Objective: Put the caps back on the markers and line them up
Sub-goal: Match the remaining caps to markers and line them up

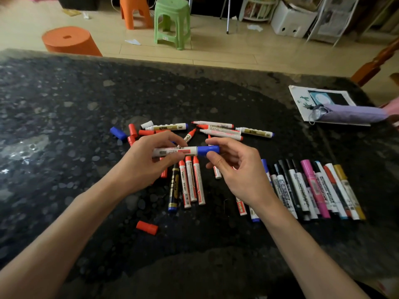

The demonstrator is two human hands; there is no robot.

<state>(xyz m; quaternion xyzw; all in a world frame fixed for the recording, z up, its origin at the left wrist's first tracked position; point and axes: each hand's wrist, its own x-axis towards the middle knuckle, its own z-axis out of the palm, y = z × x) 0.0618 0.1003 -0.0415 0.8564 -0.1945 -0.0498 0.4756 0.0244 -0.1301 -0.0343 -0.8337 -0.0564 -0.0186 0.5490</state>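
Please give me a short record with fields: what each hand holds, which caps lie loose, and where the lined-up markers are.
Left hand: grips the white marker
Right hand: pinches its blue cap
Loose caps: red cap near the person; second blue cap far left
Lined-up row: right of the hands
Uncapped markers: behind the hands

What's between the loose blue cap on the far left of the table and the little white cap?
One loose red cap lies between the blue cap and the white cap, as the head view shows.
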